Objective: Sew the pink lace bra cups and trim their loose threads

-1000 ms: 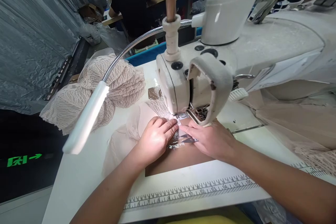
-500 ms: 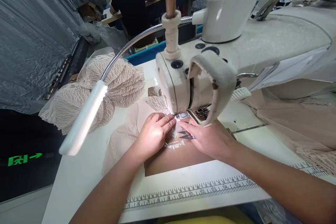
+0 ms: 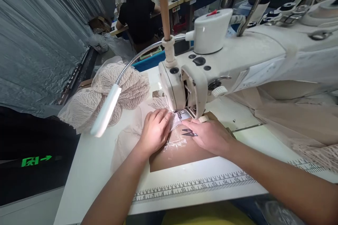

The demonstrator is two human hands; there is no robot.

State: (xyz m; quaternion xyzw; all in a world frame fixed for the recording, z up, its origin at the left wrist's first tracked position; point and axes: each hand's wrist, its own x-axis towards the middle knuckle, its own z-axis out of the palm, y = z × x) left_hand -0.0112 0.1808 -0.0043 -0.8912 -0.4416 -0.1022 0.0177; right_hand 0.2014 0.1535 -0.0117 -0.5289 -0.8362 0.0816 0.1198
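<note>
My left hand (image 3: 155, 130) lies on pale lace fabric (image 3: 126, 137) just left of the presser foot (image 3: 180, 114) of a white sewing machine (image 3: 237, 63), fingers bent and pressing the fabric down. My right hand (image 3: 210, 135) rests on the brown plate (image 3: 179, 154) right of the foot, fingers extended toward the needle area. Small dark thread snips (image 3: 190, 133) poke out from under its fingers. A clear shiny strip (image 3: 175, 142) lies between the hands.
A white gooseneck lamp (image 3: 107, 110) hangs over the table's left side. A heap of lace (image 3: 105, 93) sits behind it. A printed ruler (image 3: 195, 184) runs along the table's front edge. Beige fabric (image 3: 295, 119) lies at right. Another person (image 3: 138, 14) sits at a far table.
The view has pulled back and lifted, showing more of the machine. Both hands have stayed at the presser foot, shifting the fabric slightly toward it.
</note>
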